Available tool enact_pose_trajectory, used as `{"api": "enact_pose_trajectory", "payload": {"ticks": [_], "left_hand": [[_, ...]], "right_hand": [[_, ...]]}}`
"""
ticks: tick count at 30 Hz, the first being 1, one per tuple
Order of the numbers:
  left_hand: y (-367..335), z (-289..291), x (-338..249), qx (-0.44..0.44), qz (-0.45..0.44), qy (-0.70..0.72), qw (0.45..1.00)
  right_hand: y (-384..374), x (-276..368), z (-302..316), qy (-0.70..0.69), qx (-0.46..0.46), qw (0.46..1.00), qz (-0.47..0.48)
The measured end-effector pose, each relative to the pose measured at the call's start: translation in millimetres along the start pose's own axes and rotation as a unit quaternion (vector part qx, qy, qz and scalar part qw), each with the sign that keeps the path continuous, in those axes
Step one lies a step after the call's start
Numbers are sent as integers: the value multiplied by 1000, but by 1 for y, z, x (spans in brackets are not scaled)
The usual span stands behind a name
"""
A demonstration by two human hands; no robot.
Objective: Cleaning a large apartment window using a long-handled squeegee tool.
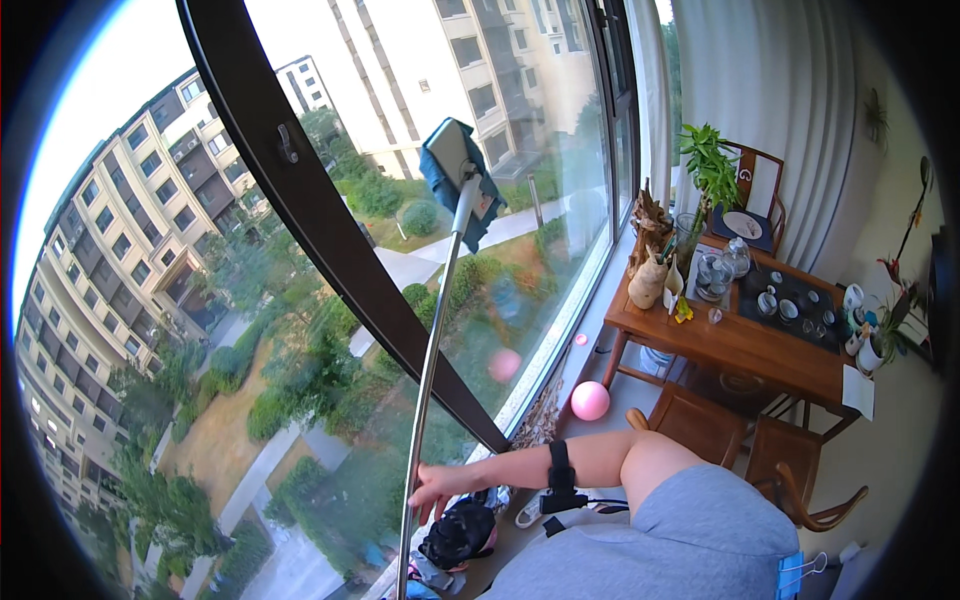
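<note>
My right hand is closed around the long metal pole of a window mop, at the pole's lower part. The pole rises steeply in front of the window. At its top the flat mop head, with a blue-green cloth pad and pale backing, is up at the large window pane, right of the dark frame bar. Whether the pad touches the glass I cannot tell. A black strap with a small device is round my right forearm. My left hand is out of view.
A dark window frame bar slants across. Below my hand lies a black rounded bundle. A pink ball is on the floor by the sill. A wooden tea table bears glassware and plants; wooden chairs stand beside it.
</note>
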State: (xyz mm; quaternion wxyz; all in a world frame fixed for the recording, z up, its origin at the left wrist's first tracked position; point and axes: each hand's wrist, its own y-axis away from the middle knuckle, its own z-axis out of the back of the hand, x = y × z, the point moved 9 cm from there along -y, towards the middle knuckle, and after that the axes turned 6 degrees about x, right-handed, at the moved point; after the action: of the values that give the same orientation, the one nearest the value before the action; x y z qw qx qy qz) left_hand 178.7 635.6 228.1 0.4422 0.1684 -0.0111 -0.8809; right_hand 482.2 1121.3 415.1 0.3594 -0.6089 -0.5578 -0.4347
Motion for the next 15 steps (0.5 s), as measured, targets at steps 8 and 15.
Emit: {"api": "enact_pose_trajectory", "payload": {"ticks": [8, 15], "left_hand": [[2, 10, 18, 63, 28, -21, 997], [-17, 20, -162, -124, -173, 63, 975]], "right_hand": [[-9, -14, -16, 18, 68, 998, 4], [26, 37, 71, 106, -101, 987, 70]]}}
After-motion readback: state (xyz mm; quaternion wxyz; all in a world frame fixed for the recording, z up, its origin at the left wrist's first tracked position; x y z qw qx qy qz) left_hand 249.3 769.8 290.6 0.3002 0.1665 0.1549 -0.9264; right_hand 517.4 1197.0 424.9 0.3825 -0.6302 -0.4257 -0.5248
